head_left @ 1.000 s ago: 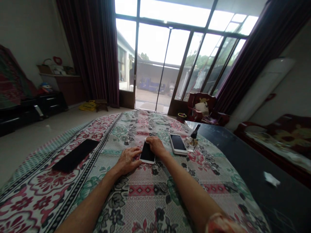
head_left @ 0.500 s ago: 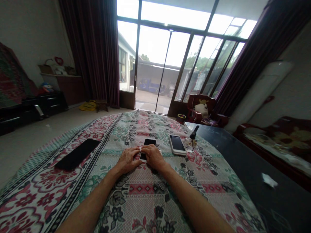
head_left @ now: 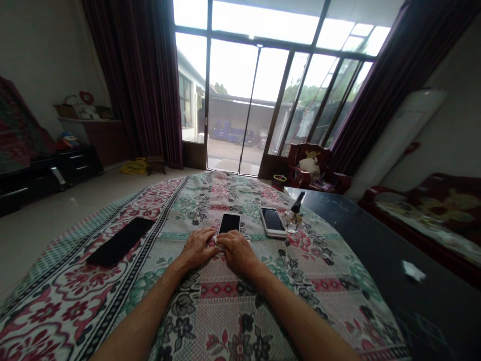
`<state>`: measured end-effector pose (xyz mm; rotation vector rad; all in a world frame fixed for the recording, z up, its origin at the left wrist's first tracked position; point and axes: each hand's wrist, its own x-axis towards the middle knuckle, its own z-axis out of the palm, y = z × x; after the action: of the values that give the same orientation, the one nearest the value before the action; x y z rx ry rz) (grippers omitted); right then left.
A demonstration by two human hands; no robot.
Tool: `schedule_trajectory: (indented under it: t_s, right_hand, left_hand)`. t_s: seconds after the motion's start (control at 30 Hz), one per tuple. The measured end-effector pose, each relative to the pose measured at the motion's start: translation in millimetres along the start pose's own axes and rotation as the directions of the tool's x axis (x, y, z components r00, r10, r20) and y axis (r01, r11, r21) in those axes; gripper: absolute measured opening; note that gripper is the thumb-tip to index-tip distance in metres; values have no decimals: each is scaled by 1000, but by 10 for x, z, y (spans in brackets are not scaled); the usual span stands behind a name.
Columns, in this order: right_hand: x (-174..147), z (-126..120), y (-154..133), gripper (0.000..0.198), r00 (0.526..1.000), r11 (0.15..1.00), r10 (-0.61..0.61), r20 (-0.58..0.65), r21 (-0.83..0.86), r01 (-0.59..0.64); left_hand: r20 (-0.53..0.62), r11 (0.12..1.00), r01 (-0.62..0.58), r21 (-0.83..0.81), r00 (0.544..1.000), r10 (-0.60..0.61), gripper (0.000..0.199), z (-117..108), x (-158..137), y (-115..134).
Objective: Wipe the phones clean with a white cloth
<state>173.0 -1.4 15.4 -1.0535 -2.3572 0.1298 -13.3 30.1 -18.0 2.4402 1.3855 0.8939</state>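
Observation:
A white smartphone (head_left: 230,223) with a dark screen lies flat on the flowered tablecloth, its lower part covered by my hands. My left hand (head_left: 197,246) is at its left edge, fingers bent around that side. Over the lower screen, the curled fingers of my right hand (head_left: 237,250) press down. A bit of white, apparently a tissue (head_left: 217,239), peeks out by the right fingertips; most of it is hidden. To the right lies a second white phone (head_left: 273,222), beside a clear bottle with a black nozzle (head_left: 294,218).
A black phone-like slab (head_left: 120,241) rests on the left of the tablecloth (head_left: 240,311). A dark glossy table (head_left: 361,240) adjoins on the right, bearing a crumpled white tissue (head_left: 414,271). Beyond are glass doors (head_left: 235,110) and a wooden armchair (head_left: 310,168).
My right hand has slid down the phone toward me, uncovering more of the screen. My left hand stays by the phone's left edge. The view has shifted slightly.

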Motion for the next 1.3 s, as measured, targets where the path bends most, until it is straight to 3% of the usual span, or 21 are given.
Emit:
schedule_trajectory:
  t_s: [0.2,0.4,0.73,0.87,1.03,1.3]
  right_hand:
    - [164,-49,263,31,993,991,118,-14,-58,-119]
    - [395,-90,488,29,974,962,226,10,-159,-222]
    - [693,-47,706,30,945,924,325,43,-226,-308]
    - [650,-33,622,31,950,930,308,50,-228,-290]
    - [490,-36,427,31,977,967,192,94,-188,-171]
    - [146,-74,141,35,995,996,75,67,-59,-71]
  left_hand:
    - [-6,1000,-1,-8,1000,1,53,6,11,-31]
    - [5,999,-37,-29,999,37,40,-5,43,-39]
    - [8,998,-31,-54,999,31,39,-19,50,-37]
    - [22,998,-29,-53,999,30,39,-38,52,-18]
    - [40,998,-8,-60,999,10,37,-57,54,-4]
    - [-14,998,-19,-67,1000,18,36,3,32,-38]
